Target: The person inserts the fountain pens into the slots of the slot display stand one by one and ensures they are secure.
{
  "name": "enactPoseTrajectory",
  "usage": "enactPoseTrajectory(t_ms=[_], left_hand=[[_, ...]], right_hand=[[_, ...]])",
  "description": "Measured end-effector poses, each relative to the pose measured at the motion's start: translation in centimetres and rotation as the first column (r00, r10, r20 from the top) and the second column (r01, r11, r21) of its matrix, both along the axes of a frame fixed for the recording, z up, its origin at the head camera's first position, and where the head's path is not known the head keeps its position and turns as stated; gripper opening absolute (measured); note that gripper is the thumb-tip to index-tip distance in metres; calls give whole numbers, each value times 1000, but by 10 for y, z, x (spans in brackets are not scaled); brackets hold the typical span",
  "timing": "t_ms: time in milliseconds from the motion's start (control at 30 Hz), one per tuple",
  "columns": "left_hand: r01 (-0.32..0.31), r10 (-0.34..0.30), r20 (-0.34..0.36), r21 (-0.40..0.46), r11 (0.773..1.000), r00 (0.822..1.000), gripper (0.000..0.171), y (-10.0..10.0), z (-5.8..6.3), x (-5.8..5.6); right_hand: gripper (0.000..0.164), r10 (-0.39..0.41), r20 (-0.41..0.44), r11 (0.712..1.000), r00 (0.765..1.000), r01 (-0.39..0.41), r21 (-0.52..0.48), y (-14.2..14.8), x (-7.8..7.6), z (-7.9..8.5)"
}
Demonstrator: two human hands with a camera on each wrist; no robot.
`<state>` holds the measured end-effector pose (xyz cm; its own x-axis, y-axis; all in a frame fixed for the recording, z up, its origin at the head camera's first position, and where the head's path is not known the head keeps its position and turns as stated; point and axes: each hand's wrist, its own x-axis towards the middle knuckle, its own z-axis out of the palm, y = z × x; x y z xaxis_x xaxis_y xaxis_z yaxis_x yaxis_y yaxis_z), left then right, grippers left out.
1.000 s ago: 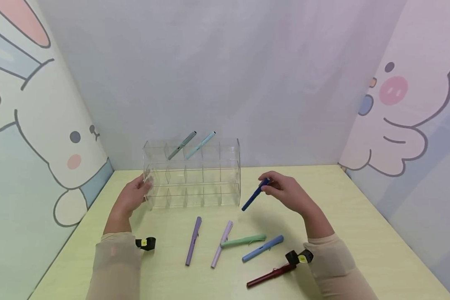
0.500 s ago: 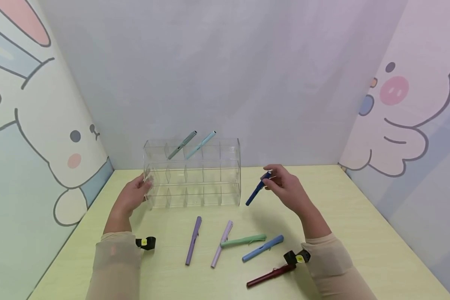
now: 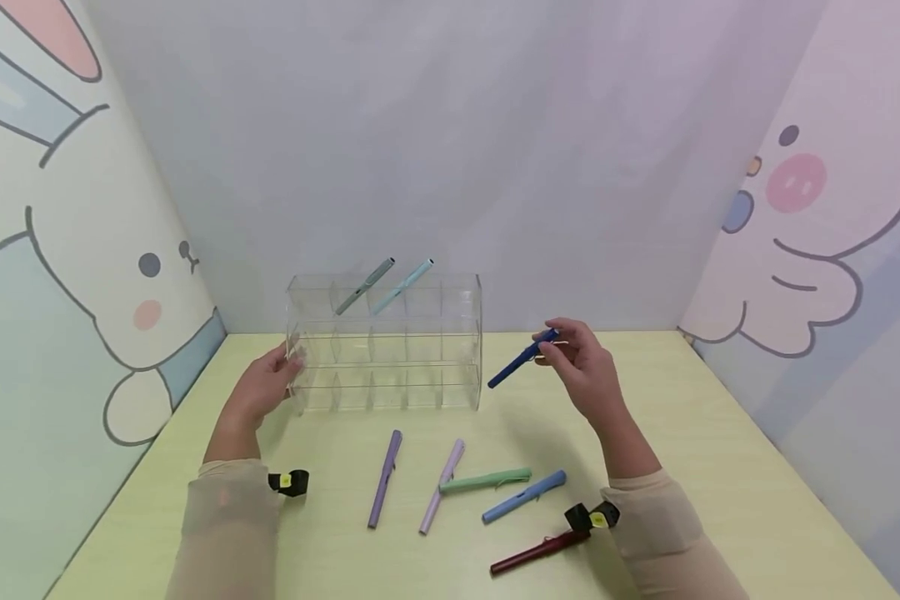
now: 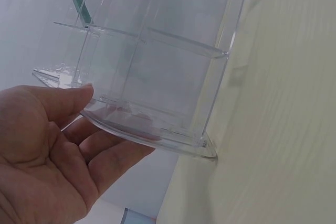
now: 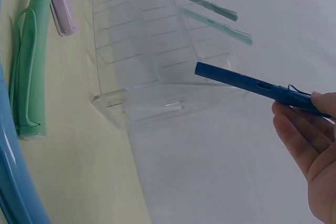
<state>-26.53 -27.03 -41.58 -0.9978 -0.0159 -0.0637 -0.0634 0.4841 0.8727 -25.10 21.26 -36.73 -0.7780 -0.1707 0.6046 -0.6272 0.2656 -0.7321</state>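
Observation:
A clear tiered rack (image 3: pixel 427 350) with several compartments stands at the back of the table. My left hand (image 3: pixel 264 385) grips its left side panel, thumb on one face and fingers on the other, as the left wrist view shows (image 4: pixel 58 150). Off the rack's right side, my right hand (image 3: pixel 587 373) pinches a dark blue pen (image 3: pixel 521 360) in the air, tilted with its lower end toward the rack. In the top tier lean a grey-green pen (image 3: pixel 366 286) and a pale aqua pen (image 3: pixel 403 286), side by side.
On the table (image 3: pixel 330 550) before the rack lie a purple pen (image 3: pixel 385 479), a lilac pen (image 3: pixel 441 492), a green pen (image 3: pixel 487 480) across the lilac one, a blue pen (image 3: pixel 523 497) and a dark red pen (image 3: pixel 536 555). Printed walls enclose the table.
My right hand has risen and moved slightly right with the dark blue pen, which now lies at a flatter slant. My left hand keeps its grip on the rack.

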Motion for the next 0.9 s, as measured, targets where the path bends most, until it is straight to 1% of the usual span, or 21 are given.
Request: enactPoseTrajectory(t_ms=[100, 133, 233, 333, 400, 467, 533, 633, 733, 900], left_hand=[[-5, 5, -1, 6, 1000, 1000, 58, -1, 0, 1], [-6, 6, 0, 9, 1000, 1000, 58, -1, 0, 1], [0, 1, -8, 12, 1000, 1000, 58, 0, 1, 0], [7, -6, -14, 18, 1000, 1000, 59, -1, 0, 1], [3, -3, -8, 22, 1000, 1000, 59, -3, 0, 2], [-4, 5, -3, 20, 1000, 1000, 59, -3, 1, 3], [-9, 9, 0, 17, 1000, 1000, 59, -4, 1, 3], [-7, 7, -6, 13, 1000, 1000, 59, -3, 2, 3], [-1, 1, -7, 15, 1000, 1000, 58, -2, 3, 2], [3, -3, 2, 19, 1000, 1000, 57, -1, 3, 2]], right_hand=[[36, -10, -69, 994, 998, 2, -109, 1, -9, -11], [36, -9, -89, 988, 996, -5, -154, 1, -10, -11], [36, -1, -125, 961, 992, -33, -275, -1, -11, -11], [36, 26, -133, 933, 991, -71, -352, -5, -16, -6], [36, 57, -133, 921, 989, -104, -375, -10, -23, 1], [36, 84, -128, 912, 988, -128, -389, -14, -33, 12], [36, 113, -122, 897, 986, -154, -414, -17, -43, 23], [34, 131, -111, 877, 985, -167, -450, -23, -58, 40], [33, 131, -100, 876, 986, -162, -454, -28, -70, 54], [32, 117, -41, 893, 992, -123, -433, -39, -86, 74]])
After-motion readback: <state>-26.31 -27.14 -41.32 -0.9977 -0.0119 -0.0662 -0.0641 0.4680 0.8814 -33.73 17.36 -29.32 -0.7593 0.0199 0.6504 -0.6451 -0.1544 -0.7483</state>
